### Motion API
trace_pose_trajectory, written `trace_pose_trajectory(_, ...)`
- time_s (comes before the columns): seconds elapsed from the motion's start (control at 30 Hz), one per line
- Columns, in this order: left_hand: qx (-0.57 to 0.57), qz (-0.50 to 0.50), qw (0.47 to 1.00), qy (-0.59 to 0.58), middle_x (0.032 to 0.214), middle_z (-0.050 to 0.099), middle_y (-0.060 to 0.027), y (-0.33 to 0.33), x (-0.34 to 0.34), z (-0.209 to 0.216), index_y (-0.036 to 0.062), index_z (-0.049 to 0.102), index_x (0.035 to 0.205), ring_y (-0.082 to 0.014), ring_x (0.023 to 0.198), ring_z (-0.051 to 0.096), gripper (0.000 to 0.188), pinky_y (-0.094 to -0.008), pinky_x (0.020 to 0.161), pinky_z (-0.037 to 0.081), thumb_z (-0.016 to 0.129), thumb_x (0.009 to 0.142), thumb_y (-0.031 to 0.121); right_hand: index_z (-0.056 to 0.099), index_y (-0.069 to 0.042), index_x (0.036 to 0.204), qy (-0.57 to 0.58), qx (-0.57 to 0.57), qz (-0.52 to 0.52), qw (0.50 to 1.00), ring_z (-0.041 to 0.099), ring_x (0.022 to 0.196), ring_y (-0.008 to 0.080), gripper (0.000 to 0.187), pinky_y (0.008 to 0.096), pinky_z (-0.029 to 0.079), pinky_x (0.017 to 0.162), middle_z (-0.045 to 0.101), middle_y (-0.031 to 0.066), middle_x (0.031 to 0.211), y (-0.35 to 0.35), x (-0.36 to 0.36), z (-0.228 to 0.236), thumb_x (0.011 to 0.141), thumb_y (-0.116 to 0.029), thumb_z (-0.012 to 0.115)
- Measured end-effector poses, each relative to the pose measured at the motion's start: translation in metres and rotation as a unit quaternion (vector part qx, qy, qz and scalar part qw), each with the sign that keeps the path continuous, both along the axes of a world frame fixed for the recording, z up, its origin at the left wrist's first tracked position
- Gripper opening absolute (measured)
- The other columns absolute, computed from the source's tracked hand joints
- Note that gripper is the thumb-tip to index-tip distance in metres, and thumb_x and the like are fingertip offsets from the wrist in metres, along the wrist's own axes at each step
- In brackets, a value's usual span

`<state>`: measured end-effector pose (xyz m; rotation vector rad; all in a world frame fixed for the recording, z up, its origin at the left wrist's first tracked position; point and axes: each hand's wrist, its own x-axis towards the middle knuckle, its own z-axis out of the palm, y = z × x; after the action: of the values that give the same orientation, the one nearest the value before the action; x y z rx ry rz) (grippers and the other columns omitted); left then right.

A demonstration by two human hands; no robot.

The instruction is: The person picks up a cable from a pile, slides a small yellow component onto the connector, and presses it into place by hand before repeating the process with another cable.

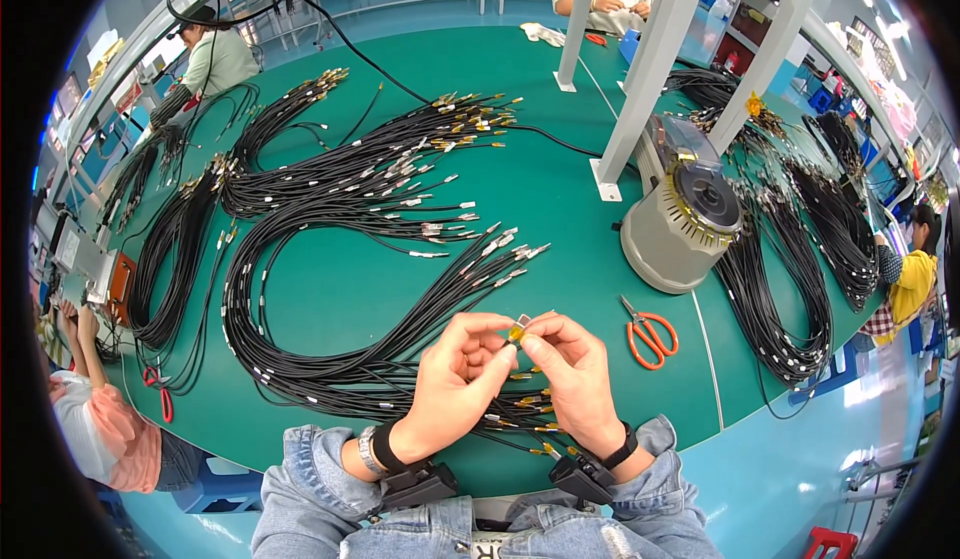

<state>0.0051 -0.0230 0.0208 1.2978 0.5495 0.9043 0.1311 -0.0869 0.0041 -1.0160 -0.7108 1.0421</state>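
Observation:
Both my hands meet above the near middle of the green table (590, 269). Between their fingertips is a small metal cable connector (521, 325) with a bit of yellow on it. My left hand (455, 384) pinches it from one side with thumb and forefinger, the other fingers curled. From the opposite side, my right hand (578, 374) grips it with thumb and forefinger. Below the hands lie black cables with yellow-marked ends (530, 399), partly hidden by them. A curved bundle of black cables (240, 299) with silver ends lies to the left.
Orange-handled cutters (652, 337) lie right of my hands, near a rounded grey machine (680, 229) with a dark disc. White metal posts (640, 89) rise behind it. More cable bundles (785, 299) cover the right side. Red-handled scissors (158, 391) lie far left. Several people sit around the table.

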Motion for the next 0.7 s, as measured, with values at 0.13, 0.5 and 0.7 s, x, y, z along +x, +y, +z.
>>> trace_pose_trajectory(0.13,0.319,0.107,0.938,0.089,0.071,0.06,-0.0071,0.002,0.0,-0.002,0.0029,0.058,0.099,-0.0092,0.052,0.055,0.023,-0.0188,0.043,0.04,0.063,0.077,-0.003,0.058,0.0,0.087,0.018,0.033,-0.002,0.999,0.049,0.078,0.0057,0.009,0.0194,0.04,0.066,0.055,0.0002,0.087,-0.001,-0.002,0.003,0.085,-0.008,0.059)
trace_pose_trajectory(0.5,0.55,0.185,0.806,0.122,0.07,0.062,-0.007,0.011,-0.001,-0.002,0.0013,0.059,0.102,-0.0162,0.05,0.056,0.034,-0.0242,0.042,0.042,0.068,0.069,-0.003,0.059,0.001,0.089,0.04,0.071,-0.008,0.997,0.051,0.08,0.0072,0.007,0.0208,0.041,0.072,0.056,0.0016,0.088,-0.004,-0.008,0.007,0.084,-0.003,0.06)
trace_pose_trajectory(0.7,0.551,0.189,0.803,0.123,0.07,0.061,-0.0065,0.012,0.0,-0.004,0.0013,0.059,0.098,-0.0153,0.048,0.055,0.031,-0.024,0.04,0.04,0.068,0.069,-0.003,0.06,0.001,0.089,0.049,0.083,-0.017,0.995,0.052,0.082,0.0083,0.006,0.0223,0.042,0.076,0.057,0.0022,0.088,-0.005,-0.01,0.005,0.083,-0.002,0.06)
